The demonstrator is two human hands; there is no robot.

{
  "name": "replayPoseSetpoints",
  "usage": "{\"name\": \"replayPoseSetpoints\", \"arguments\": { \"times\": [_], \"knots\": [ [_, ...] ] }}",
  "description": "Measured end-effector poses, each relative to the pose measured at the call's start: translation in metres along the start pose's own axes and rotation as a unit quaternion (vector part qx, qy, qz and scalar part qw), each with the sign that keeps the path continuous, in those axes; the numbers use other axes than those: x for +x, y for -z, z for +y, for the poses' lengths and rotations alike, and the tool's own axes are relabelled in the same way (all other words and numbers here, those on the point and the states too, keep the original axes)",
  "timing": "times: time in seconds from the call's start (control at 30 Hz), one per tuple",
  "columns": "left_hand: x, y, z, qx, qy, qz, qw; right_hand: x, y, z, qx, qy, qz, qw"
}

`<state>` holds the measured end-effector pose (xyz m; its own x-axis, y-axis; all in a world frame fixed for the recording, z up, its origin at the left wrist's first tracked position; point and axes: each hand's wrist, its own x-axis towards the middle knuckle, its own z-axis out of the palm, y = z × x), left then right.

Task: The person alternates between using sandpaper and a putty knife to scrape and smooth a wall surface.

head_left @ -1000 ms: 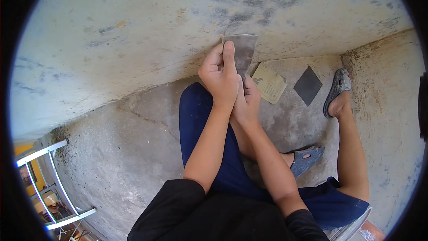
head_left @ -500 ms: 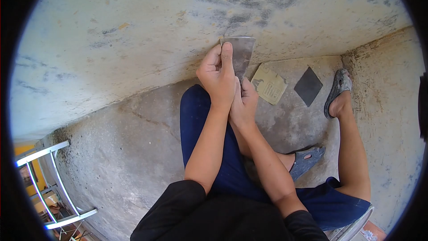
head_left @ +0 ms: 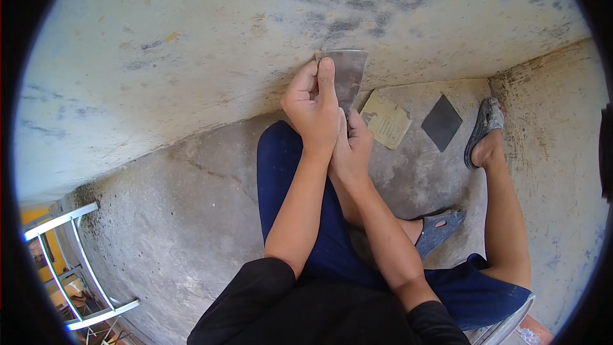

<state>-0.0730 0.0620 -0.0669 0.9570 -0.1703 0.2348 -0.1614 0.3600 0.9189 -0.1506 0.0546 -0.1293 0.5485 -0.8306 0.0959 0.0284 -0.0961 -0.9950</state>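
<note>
Soft even light; faint shadows; fisheye distortion; black corners; bright glare on metal frame (head_left: 60, 221)

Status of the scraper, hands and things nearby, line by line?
Pale flat wall: smudged dark.
Grey flared metal scraper: held; wall contact unclear.
Left hand: closed on scraper's left edge.
Right hand: closed lower down, grip partly hidden.
Tan printed sheet: lying print upward.
Dark diamond-shaped sheet: lying flat.
Grey holed shoes: being worn.

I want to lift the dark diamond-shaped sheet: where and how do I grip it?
I'd pinch the dark sheet by its nearest corner, coming from your own side: it lies flat, looks thin, and bare floor surrounds that tip.
</note>
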Motion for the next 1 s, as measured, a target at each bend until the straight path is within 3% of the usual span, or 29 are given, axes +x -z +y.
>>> {"name": "replayPoseSetpoints", "arguments": {
  "times": [0.17, 0.27, 0.33, 0.53, 1.0],
  "knots": [
    [0.001, -0.003, -0.002, 0.003, -0.006, 0.008, 1.0, 0.001, -0.002, -0.001, 0.026, 0.015, 0.006, 1.0],
    [0.001, -0.004, -0.002, -0.004, -0.012, 0.023, 1.0, 0.002, 0.001, -0.007, 0.035, -0.027, -0.017, 0.999],
    [0.001, 0.0, -0.006, 0.003, -0.018, 0.007, 1.0, 0.003, 0.003, -0.025, -0.036, 0.025, -0.006, 0.999],
    [-0.002, -0.002, -0.005, -0.008, -0.012, 0.023, 1.0, 0.006, 0.01, -0.014, -0.082, 0.05, -0.011, 0.995],
    [-0.004, 0.007, -0.009, 0.009, -0.006, 0.017, 1.0, -0.001, 0.0, 0.01, -0.013, 0.022, -0.008, 1.0]
  ]
}}
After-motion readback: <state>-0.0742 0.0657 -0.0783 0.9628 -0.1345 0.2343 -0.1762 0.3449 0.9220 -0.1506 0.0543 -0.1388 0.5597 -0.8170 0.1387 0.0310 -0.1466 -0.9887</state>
